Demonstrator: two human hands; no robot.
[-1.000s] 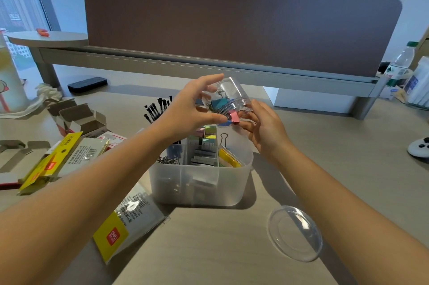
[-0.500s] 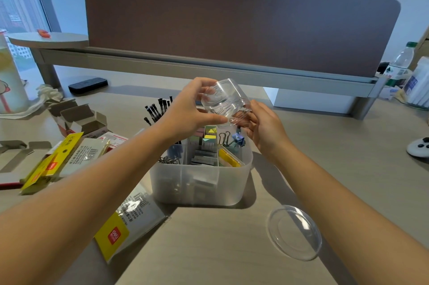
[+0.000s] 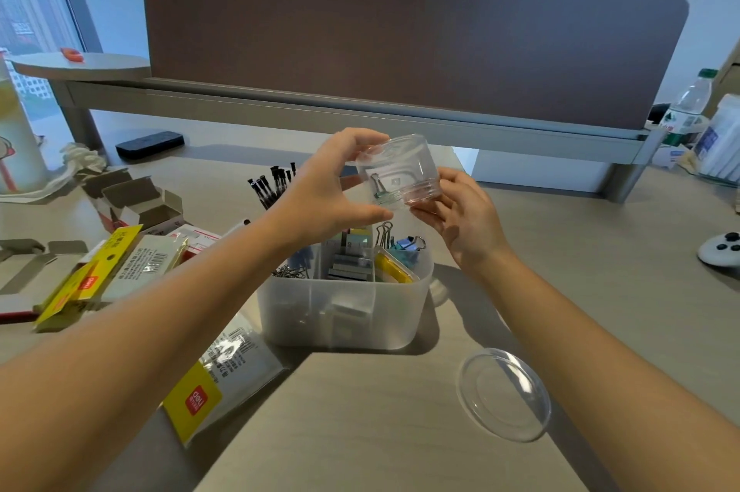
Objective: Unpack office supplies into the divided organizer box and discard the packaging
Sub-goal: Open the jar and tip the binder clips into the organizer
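Clear jar (image 3: 394, 171): held tipped, mouth down, above organizer box (image 3: 344, 303) at 12 o'clock; left hand (image 3: 332, 191) clamped around it, right hand (image 3: 466, 217) with fingers on its rim; one green binder clip (image 3: 382, 189) inside; box compartments: binder clips (image 3: 400, 243) at 2 o'clock, staples (image 3: 346, 265) centre, paper clips (image 3: 288, 271) at 9; jar lid (image 3: 504, 393) on desk (image 3: 600, 271) at 5 o'clock of box.

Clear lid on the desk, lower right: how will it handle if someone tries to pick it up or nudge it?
The clear lid looks like thin moulded plastic, so probably very light and a bit flexible. It lies flat on the smooth desk, so a push would likely slide it, not roll it. Its low rim gives little to grip; pinching the edge seems easiest.
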